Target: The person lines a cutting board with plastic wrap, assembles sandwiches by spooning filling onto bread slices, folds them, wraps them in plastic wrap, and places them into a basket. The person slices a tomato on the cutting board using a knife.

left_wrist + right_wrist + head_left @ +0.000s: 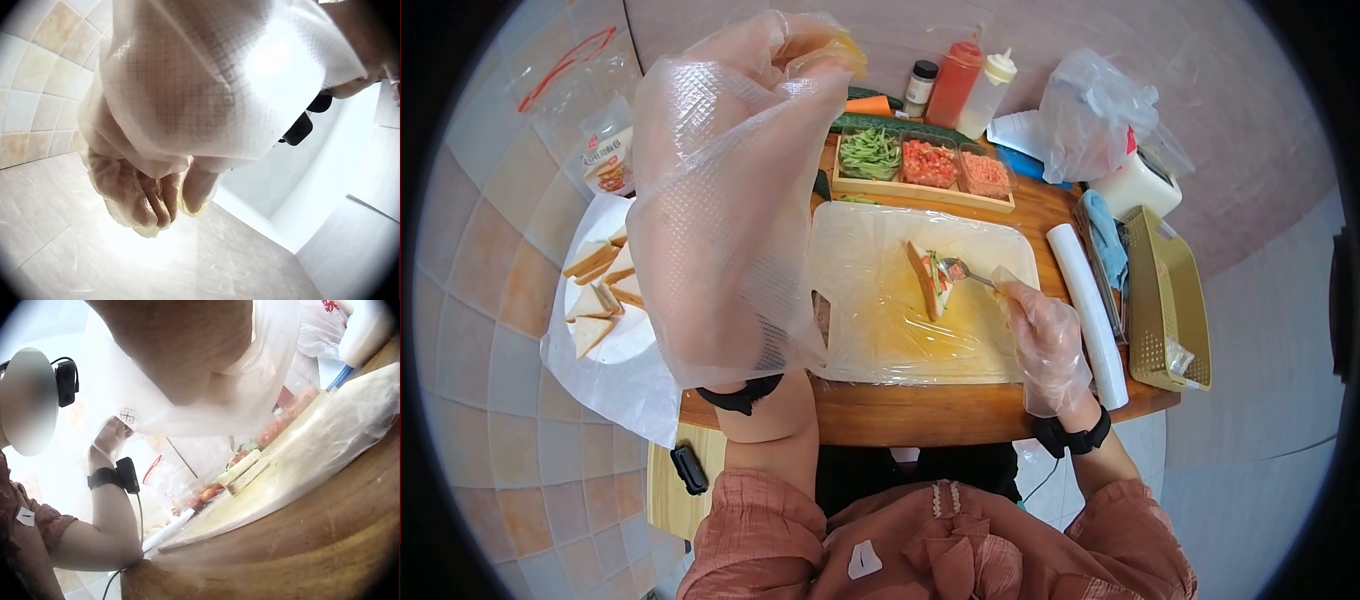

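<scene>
A spoon is held in my right hand, which wears a clear plastic glove. The spoon's head is at the filling of a triangular sandwich; green and red bits show in it. That sandwich rests on a white cutting board covered in clear film, with yellowish smears under it. My left hand, also gloved, is raised high toward the head camera, left of the board. In the left wrist view its fingers hang loosely curled with nothing in them. The right hand's fingers are hidden in the right wrist view.
Behind the board, a wooden tray carries tubs of green shreds and red and pink pieces. Sauce bottles stand further back. Cut sandwiches lie on white paper at left. A white roll and a yellow basket are at right.
</scene>
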A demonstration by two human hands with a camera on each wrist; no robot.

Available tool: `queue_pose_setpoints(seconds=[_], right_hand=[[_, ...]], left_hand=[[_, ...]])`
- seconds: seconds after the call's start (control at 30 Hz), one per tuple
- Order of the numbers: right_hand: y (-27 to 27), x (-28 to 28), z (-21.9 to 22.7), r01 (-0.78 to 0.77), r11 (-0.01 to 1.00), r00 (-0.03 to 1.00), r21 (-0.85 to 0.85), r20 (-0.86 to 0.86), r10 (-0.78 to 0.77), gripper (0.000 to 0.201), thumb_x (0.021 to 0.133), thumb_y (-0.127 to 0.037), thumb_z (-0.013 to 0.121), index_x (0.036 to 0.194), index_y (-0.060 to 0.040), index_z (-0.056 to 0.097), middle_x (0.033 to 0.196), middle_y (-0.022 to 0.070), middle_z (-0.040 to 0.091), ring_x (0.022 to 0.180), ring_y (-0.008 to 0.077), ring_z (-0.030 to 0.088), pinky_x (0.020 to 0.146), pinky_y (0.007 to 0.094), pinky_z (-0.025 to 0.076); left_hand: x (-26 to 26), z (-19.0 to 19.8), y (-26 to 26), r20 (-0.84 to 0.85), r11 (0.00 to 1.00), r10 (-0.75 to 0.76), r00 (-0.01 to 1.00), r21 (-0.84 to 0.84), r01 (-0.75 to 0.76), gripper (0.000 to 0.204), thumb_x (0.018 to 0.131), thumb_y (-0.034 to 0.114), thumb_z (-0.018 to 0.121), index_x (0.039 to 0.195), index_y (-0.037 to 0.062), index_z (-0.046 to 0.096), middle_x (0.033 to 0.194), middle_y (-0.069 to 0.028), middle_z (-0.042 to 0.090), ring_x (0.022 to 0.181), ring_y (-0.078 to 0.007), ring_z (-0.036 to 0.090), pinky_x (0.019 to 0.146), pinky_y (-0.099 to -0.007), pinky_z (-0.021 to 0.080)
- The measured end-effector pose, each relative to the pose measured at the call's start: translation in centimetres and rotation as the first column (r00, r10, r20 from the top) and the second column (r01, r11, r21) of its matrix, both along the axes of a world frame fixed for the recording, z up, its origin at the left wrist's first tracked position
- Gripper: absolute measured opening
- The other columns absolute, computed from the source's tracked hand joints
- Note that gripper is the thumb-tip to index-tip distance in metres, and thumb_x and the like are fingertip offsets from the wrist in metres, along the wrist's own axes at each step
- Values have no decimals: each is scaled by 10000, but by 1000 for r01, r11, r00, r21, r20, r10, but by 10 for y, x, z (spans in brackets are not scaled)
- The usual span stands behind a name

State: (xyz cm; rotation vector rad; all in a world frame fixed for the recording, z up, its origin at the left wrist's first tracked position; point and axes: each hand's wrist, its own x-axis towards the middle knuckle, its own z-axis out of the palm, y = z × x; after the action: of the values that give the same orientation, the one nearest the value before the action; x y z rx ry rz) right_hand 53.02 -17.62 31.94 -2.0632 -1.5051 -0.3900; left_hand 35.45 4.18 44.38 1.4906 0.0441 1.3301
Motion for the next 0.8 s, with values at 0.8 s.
queue_pose_setpoints(seconds=[0.8], right_hand=[[3,-2,-2,42,997,998,63,-44,-39,270,872,37,650,1126,-42,699,874,175,700,768,344,679,684,409,536]], left_hand=[[11,2,-4,-58,990,128,990,-49,-131,258,942,31,644,1168,-92,667,1053,-91,702,972,-109,636,889,-228,473]])
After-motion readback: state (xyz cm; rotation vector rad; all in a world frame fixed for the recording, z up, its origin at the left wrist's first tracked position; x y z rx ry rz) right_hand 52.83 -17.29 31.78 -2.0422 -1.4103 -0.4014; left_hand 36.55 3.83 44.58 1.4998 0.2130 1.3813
